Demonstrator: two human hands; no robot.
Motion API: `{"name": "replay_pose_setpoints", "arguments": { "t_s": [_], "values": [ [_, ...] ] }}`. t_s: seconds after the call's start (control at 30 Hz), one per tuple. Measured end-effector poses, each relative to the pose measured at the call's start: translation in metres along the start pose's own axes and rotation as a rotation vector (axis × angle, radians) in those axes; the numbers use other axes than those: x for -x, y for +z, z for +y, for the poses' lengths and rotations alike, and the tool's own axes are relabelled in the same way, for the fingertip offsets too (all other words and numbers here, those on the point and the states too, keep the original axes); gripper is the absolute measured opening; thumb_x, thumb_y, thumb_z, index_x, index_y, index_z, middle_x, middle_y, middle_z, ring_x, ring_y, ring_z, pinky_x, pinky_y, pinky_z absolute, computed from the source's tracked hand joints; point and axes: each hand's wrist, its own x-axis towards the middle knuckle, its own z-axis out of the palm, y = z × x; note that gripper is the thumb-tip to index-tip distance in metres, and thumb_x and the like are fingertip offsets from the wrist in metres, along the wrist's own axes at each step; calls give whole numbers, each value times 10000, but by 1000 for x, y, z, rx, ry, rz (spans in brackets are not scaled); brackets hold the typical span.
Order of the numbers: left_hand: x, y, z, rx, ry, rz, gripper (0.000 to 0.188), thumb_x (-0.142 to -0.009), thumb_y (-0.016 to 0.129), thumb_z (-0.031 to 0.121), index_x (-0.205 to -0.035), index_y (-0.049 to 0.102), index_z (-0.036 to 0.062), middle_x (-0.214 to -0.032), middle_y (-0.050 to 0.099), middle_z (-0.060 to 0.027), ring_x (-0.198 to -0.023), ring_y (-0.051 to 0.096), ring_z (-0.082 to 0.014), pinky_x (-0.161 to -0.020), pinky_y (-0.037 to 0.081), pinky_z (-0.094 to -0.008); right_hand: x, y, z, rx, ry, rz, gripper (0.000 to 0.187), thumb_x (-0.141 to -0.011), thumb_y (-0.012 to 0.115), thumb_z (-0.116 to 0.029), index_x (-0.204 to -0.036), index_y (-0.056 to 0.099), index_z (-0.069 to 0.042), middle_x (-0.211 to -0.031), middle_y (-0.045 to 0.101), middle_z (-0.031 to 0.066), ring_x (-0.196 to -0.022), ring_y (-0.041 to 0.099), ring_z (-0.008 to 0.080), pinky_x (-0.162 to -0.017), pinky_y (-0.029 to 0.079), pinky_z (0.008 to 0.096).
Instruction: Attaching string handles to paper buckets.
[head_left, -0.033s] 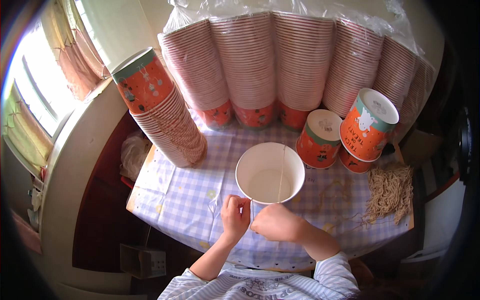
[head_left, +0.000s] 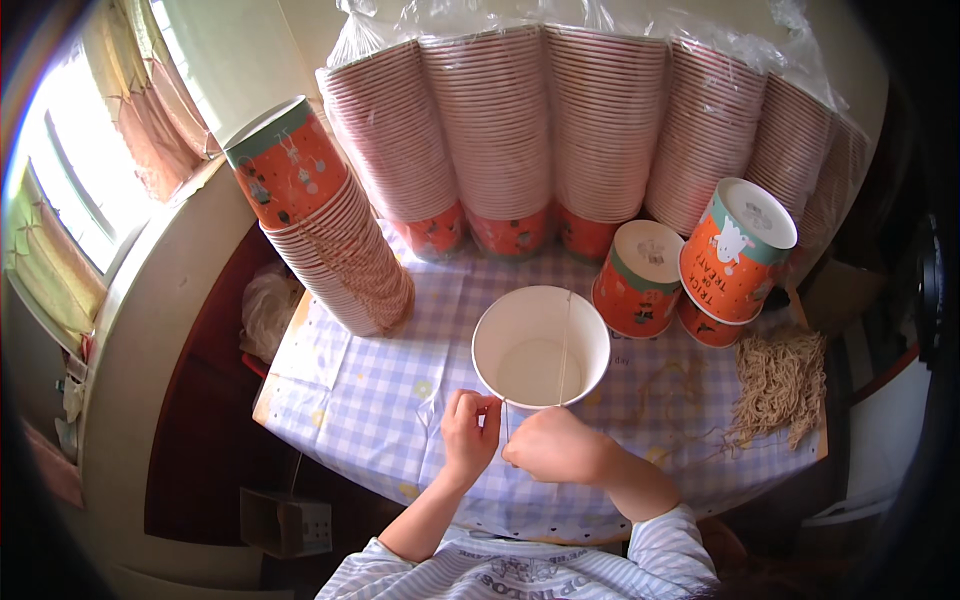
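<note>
A white-lined paper bucket [head_left: 500, 335] stands mouth up on the checked tablecloth, just beyond my hands. A thin beige string [head_left: 565, 345] runs across its mouth from the far rim to the near rim, by my right hand. My left hand [head_left: 470, 435], at the near rim, is closed with thumb and forefinger pinching a string end. Close beside it, my right hand [head_left: 555, 445] is curled shut at the string, its fingertips mostly hidden. A short length of string hangs between the two hands.
Tall stacks of paper buckets [head_left: 487, 130] in clear plastic line the back. A leaning bucket stack [head_left: 335, 250] stands left. Upside-down orange buckets [head_left: 640, 295] sit right, near a heap of beige strings [head_left: 780, 385]. Loose strings lie on the tablecloth [head_left: 380, 390].
</note>
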Motion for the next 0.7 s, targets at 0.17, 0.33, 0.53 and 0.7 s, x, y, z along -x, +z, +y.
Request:
{"name": "replay_pose_setpoints", "arguments": {
  "t_s": [0.17, 0.33, 0.53, 0.7],
  "values": [
    [-18, -16, -12, -39, 28, -71, 169, -697, 672, -1, -746, 512, 29, -727, 514, -76, -546, 463, -125, -455, 369, -230, 15, -22, 2, -54, 75, 59, 54, -612, 586, -100, -585, 631, -86, -576, 603, 74, -559, 615, 223, -469, 470, 343],
    [-55, -32, -11, -273, 283, -273, 391, -685, 545, -55, -1044, 560, 100, -1070, 524, -91, -944, 485, -287, -784, 428, -356, 33, -48, 3, -25, 247, 41, 133, -699, 627, -267, -669, 609, -139, -650, 602, 29, -672, 605, 207, -557, 470, 337],
    [-86, -41, -21, -367, 543, -562, 307, -685, 638, 31, -971, 606, 137, -1124, 544, -7, -1011, 492, -234, -834, 429, -370, 62, -65, 11, -113, 304, 279, 181, -660, 674, -287, -737, 630, -129, -697, 610, 20, -706, 598, 196, -613, 465, 324],
    [-92, -65, -13, -340, 639, -634, 218, -712, 662, 98, -922, 607, 126, -1027, 596, 25, -1026, 504, -222, -839, 420, -358, 75, -72, 25, -91, 280, 428, 166, -647, 693, -248, -749, 635, -130, -681, 594, 11, -683, 563, 192, -621, 447, 327]
  ]
}}
